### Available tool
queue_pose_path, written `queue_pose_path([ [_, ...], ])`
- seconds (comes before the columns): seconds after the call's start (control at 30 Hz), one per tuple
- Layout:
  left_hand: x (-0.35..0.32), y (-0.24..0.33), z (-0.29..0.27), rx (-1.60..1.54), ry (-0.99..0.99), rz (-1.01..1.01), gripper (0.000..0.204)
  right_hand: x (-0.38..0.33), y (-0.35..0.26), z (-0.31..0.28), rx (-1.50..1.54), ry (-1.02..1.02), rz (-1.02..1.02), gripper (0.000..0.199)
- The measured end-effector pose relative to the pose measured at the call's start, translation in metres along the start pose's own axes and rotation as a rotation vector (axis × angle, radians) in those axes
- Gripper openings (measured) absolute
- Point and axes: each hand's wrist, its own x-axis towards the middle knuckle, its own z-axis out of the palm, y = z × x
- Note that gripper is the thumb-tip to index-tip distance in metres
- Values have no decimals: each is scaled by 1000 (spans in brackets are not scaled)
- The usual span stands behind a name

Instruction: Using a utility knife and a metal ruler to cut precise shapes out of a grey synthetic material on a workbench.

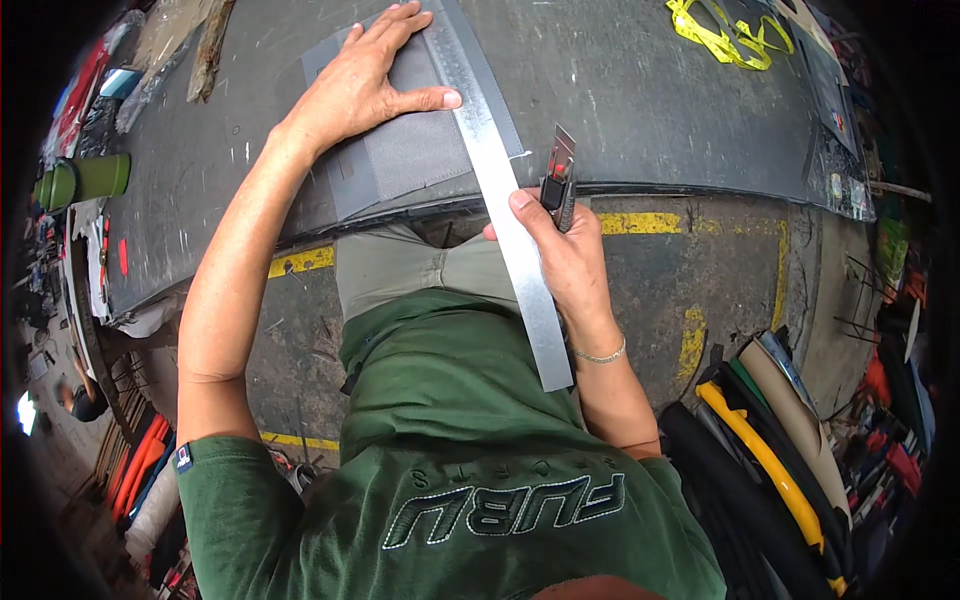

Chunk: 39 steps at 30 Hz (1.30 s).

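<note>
A person in a green T-shirt (pixel 455 370) works at a broad, dark, scuffed worktable (pixel 650 130), with rolls of material (pixel 765 455), one bright yellow, standing at lower right. Layered grey sheets (pixel 425 160) lie at the table's near edge, crossed by a long steel ruler (pixel 492 165) whose lower end juts past the edge toward the body. A loose yellow tape (pixel 730 45) sits at the far right. The left hand (pixel 370 70), fingers spread, presses flat over sheets and ruler, grasping neither; the right hand (pixel 570 250), clenched around a utility knife (pixel 556 190), also grips the ruler's edge. A thin bracelet (pixel 603 357) circles the right wrist.
</note>
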Motion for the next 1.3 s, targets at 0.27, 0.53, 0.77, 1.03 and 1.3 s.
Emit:
queue_pose_path([
  [0.27,4,0,6,-294,164,356,98,2,5,-3,15,8,-3,29],
  [0.53,-15,-40,6,347,17,66,99,2,4,-1,13,9,-14,29],
  [0.77,13,21,-6,525,-133,-245,119,3,6,-3,34,23,-23,29],
  [1.03,34,41,-17,445,-349,-385,109,0,0,-6,-31,-16,12,27],
  [1.3,31,47,-16,446,-385,-386,113,-9,-3,-21,-272,74,-131,27],
])
